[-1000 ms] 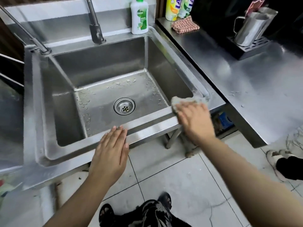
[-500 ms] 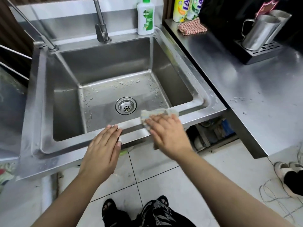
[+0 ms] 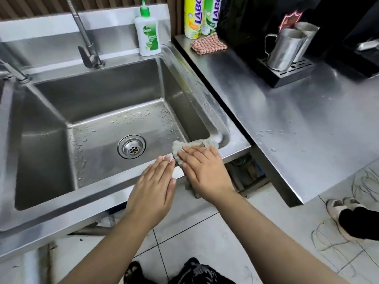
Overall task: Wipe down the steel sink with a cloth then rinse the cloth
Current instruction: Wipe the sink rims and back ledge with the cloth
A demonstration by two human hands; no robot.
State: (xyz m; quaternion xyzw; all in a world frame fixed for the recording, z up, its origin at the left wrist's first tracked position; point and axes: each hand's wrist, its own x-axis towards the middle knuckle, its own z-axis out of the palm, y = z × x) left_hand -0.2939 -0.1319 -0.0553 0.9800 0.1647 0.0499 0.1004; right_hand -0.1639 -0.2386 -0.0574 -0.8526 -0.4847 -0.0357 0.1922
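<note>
Right hand presses the cloth, fingers straight, on the front rim of the sink, left hand flat alongside (soap bottle at its back-right corner).

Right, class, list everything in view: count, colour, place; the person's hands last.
sink: one, steel, centre left
drain: one, steel, sink floor
tap: one, steel, behind sink
slanted pipe: one, steel, sink's back left corner
soap bottle: one, white-green, sink's back rim
detergent bottles: two, yellow-green, counter's far end
checked cloth: one, red-white, before those bottles
jugs: two, steel, on drip tray
drip tray: one, black, on counter
counter: one, steel, right of sink
wiping cloth: one, greyish, front rim under right hand
left hand: one, on front rim
right hand: one, pressing wiping cloth
</note>
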